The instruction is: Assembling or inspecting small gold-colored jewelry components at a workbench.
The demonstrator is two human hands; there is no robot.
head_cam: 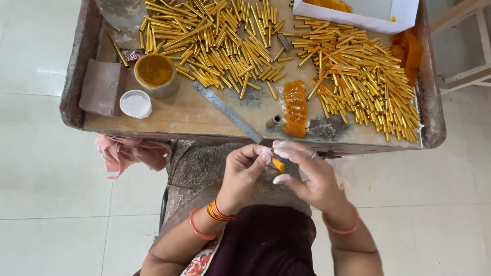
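small orange paper strip (277, 164) sits pinched between the fingertips of both hands just below the wooden worktop (204, 115) edge, left hand (245, 171) and right hand (307, 174) both clamped on it, its long axis slanting down-right toward the right palm.

We have both forearms raised, wrists bent inward, just below the tray's (245, 137) near edge. Left hand (244, 166) and right hand (307, 171) meet fingertip to fingertip, pinching closed.
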